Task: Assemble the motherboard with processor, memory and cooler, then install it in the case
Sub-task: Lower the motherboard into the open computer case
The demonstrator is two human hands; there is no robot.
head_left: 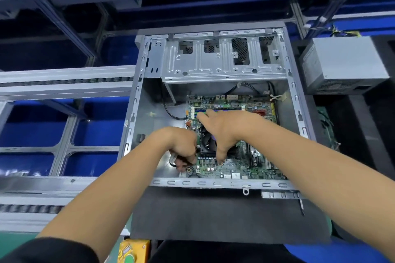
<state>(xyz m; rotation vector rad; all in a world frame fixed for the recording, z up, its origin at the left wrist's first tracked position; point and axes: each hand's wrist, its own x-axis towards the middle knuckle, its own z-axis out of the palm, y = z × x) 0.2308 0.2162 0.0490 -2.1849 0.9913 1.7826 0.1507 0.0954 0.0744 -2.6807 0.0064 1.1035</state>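
With the motherboard [233, 134] already down in the case [136, 100] at 3 o'clock of its floor, we're at seating/cabling: left hand [181, 145] curled on a black cable [177, 163] at 9 of the cooler [208, 141], right hand [224, 130] spread flat over it, next prob plug cable into header w/o flexing board.
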